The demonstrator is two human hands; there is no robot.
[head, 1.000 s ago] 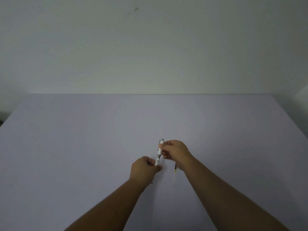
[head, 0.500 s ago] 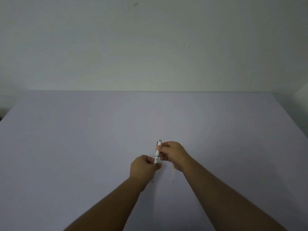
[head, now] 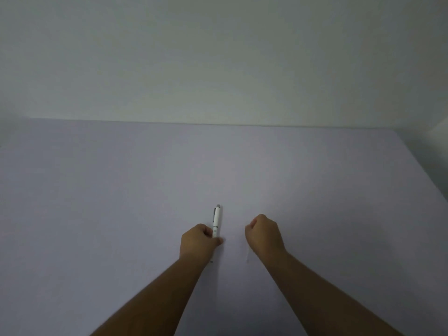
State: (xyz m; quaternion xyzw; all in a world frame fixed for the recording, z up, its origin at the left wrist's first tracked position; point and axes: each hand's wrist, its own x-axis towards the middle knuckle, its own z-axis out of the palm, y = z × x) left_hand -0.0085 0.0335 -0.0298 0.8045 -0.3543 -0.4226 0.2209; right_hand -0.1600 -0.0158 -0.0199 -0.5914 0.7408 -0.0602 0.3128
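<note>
White pen (head: 216, 220) with grey cap end and clip; pale lilac table (head: 121, 190); off-white wall (head: 218, 57).

- Legible text, brands, numbers or signs: none can be read in the head view.
- White pen (head: 217, 219): one small grey printed mark on the barrel, at 12 o'clock from the left hand (head: 197, 241) that grips it. The mark is too small and blurred to read.

The pale lilac worktop (head: 121, 202) reaches back to a plain wall (head: 218, 57). A thin pale rod (head: 247, 257), blurred, lies on it.
</note>
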